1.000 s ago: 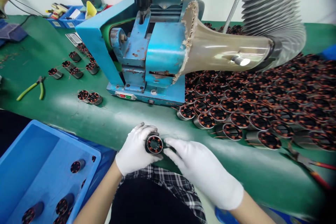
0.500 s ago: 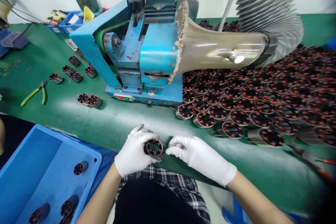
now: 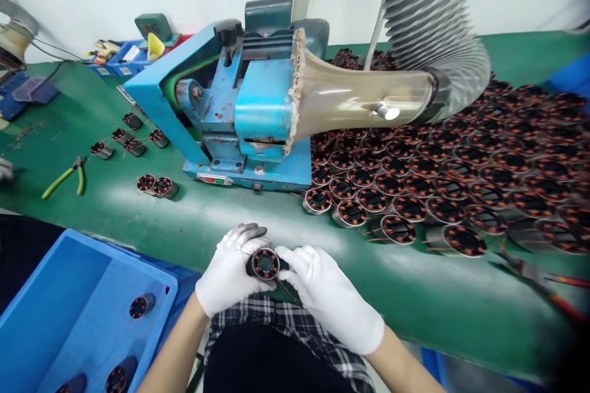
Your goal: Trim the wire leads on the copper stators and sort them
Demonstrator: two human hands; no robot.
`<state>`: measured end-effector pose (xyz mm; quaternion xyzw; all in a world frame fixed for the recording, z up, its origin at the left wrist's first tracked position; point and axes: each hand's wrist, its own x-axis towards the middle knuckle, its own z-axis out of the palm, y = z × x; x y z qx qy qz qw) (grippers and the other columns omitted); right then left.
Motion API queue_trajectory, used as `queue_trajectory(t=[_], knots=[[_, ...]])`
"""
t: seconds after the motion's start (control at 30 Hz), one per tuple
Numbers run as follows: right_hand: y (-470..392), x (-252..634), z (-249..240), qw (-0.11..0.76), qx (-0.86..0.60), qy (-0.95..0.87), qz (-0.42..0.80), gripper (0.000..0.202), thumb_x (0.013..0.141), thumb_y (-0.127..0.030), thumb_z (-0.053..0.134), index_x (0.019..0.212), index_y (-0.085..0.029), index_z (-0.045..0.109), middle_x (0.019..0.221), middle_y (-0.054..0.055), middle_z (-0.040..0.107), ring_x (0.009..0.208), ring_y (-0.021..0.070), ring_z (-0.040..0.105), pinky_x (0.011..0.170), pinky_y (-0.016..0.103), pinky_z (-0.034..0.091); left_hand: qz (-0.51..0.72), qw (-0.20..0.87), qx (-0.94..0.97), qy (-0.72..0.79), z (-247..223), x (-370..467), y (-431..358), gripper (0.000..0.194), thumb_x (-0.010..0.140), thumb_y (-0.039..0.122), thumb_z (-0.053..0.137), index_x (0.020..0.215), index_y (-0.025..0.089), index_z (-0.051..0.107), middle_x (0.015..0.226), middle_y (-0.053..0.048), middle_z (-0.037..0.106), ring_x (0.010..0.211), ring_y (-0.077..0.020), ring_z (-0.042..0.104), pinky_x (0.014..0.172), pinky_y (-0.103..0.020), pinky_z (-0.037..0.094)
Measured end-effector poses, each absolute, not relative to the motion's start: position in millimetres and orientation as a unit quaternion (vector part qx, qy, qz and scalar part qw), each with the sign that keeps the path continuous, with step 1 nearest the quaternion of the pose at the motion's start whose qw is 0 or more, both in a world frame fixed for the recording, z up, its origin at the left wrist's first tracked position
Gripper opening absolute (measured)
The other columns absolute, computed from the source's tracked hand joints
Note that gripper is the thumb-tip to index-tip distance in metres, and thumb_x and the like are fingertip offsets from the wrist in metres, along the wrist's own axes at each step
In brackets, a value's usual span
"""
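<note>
A motor stator (image 3: 266, 264), a short metal cylinder with copper windings around a round opening, is tilted so its open end faces up at me. My left hand (image 3: 234, 270), in a white glove with darkened fingertips, is closed around its left side. On the other side, the gloved thumb and forefinger of my right hand (image 3: 325, 295) are curled against the stator's rim. Thin copper wires (image 3: 291, 293) trail below those fingertips. Whether the right fingers pinch a wire or only touch the rim is hidden.
A blue belt machine (image 3: 244, 104) with a clear suction hood (image 3: 364, 98) stands behind my hands. Many stators (image 3: 417, 184) crowd the bench to the right, beside pliers (image 3: 539, 279). Green-handled cutters (image 3: 67, 178) lie left. A blue bin (image 3: 99, 258) at lower left holds several stators.
My right hand has moved left, from just off the stator to touching its rim. The left hand still grips the stator. The whole view has shifted slightly.
</note>
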<state>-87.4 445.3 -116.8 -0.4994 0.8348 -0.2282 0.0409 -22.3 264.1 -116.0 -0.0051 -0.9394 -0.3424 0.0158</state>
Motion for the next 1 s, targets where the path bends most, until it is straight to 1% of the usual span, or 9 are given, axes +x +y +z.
queue_trajectory(t=[0.17,0.33,0.4,0.5,0.67,0.77,0.87,0.93,1.0], knots=[[446.5,-90.4,-108.2,0.004,-0.509,0.83,-0.229,0.033,0.079,0.0,0.03,0.082,-0.015,0.059,0.064,0.005,0.051,0.059,0.0181,0.043,0.057,0.031,0.035,-0.429,-0.012,0.048,-0.902,-113.5,-13.8,270.8,0.061,0.055,0.029,0.079,0.11,0.025,0.054,0.126,-0.008,0.049,0.12,-0.028,0.042,0.102,-0.048,0.031],[451.4,-101.3,-77.4,0.134,-0.48,0.789,-0.36,0.028,0.09,-0.013,0.03,0.073,-0.018,0.052,0.067,0.001,0.054,0.062,0.0134,0.047,0.061,0.025,0.039,-0.647,-0.054,0.003,-0.761,-82.1,-9.3,268.8,0.038,0.07,0.032,0.063,0.106,0.02,0.054,0.111,-0.01,0.058,0.114,-0.0272,0.05,0.094,-0.043,0.043],[452.4,-104.6,-67.3,0.187,-0.472,0.777,-0.373,0.029,0.092,-0.017,0.03,0.07,-0.019,0.049,0.065,-0.002,0.052,0.059,0.012,0.046,0.058,0.023,0.038,-0.639,-0.045,-0.039,-0.767,-66.0,-10.3,268.0,0.026,0.073,0.036,0.06,0.093,0.02,0.06,0.098,-0.01,0.063,0.107,-0.0278,0.055,0.092,-0.043,0.045],[453.0,-105.6,-58.3,0.207,-0.455,0.781,-0.374,0.03,0.092,-0.017,0.029,0.066,-0.019,0.045,0.062,-0.002,0.048,0.055,0.0114,0.043,0.055,0.023,0.036,-0.527,0.013,-0.071,-0.847,-50.7,-9.7,272.7,0.007,0.08,0.027,0.055,0.08,0.024,0.061,0.086,-0.004,0.065,0.094,-0.0219,0.061,0.092,-0.038,0.046],[453.2,-101.8,-55.6,0.227,-0.4,0.782,-0.421,0.028,0.091,-0.019,0.033,0.065,-0.019,0.043,0.061,-0.003,0.048,0.054,0.0103,0.043,0.052,0.02,0.037,-0.311,0.133,-0.063,-0.939,-53.7,-2.9,284.1,0.05,0.075,0.006,0.052,0.12,0.027,0.045,0.123,-0.011,0.046,0.114,-0.0233,0.049,0.088,-0.034,0.048],[454.0,-97.0,-55.5,0.153,-0.436,0.806,-0.371,0.028,0.091,-0.017,0.031,0.068,-0.019,0.048,0.065,0.0,0.052,0.057,0.012,0.046,0.055,0.023,0.038,-0.31,0.142,-0.037,-0.94,-56.8,-0.6,289.4,0.049,0.073,0.0,0.046,0.112,0.029,0.048,0.114,-0.007,0.046,0.109,-0.021,0.049,0.088,-0.035,0.048],[455.4,-92.4,-50.8,0.074,-0.458,0.832,-0.303,0.028,0.09,-0.015,0.03,0.074,-0.018,0.053,0.072,0.004,0.055,0.061,0.0155,0.047,0.059,0.028,0.037,-0.377,0.133,-0.035,-0.916,-54.9,2.6,294.6,0.036,0.072,0.0,0.047,0.095,0.027,0.052,0.106,-0.005,0.049,0.113,-0.0217,0.044,0.094,-0.04,0.043],[456.0,-92.6,-44.9,0.119,-0.444,0.827,-0.325,0.027,0.089,-0.016,0.031,0.072,-0.018,0.052,0.07,0.003,0.053,0.06,0.0151,0.046,0.057,0.027,0.036,-0.421,0.155,-0.006,-0.893,-53.6,5.2,296.2,0.027,0.071,0.006,0.054,0.089,0.026,0.05,0.104,-0.004,0.05,0.113,-0.023,0.043,0.094,-0.042,0.042],[456.0,-96.1,-39.1,0.232,-0.406,0.78,-0.416,0.026,0.089,-0.02,0.032,0.067,-0.018,0.047,0.064,0.0,0.048,0.056,0.0123,0.041,0.052,0.024,0.034,-0.439,0.174,0.01,-0.882,-53.7,6.2,295.2,0.034,0.07,0.007,0.057,0.097,0.026,0.049,0.106,-0.005,0.05,0.112,-0.0234,0.044,0.094,-0.044,0.042]])
